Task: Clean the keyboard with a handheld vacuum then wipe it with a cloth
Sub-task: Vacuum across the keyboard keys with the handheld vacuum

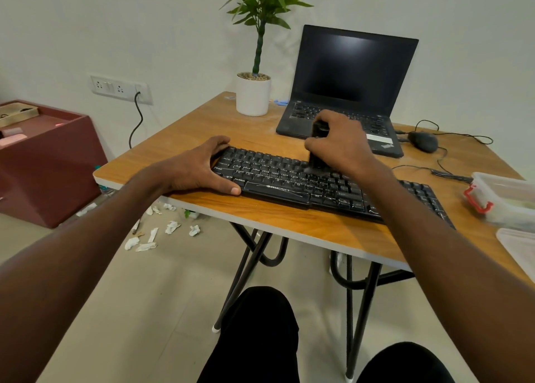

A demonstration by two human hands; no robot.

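Vacuum stands nozzle-down on keyboard, gripped by right hand; left hand fingers clasp keyboard's end.

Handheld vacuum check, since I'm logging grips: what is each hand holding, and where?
Right hand grips the handheld vacuum round its upper body. Left hand holds the keyboard at its left end.

Black keyboard lying on a wooden table. The left hand grips the keyboard's left end, thumb on its near edge. The right hand holds a dark handheld vacuum upright, its lower end on the middle keys. Far side: open laptop, potted plant, mouse. Right: plastic box. Crumpled paper scraps on the floor.
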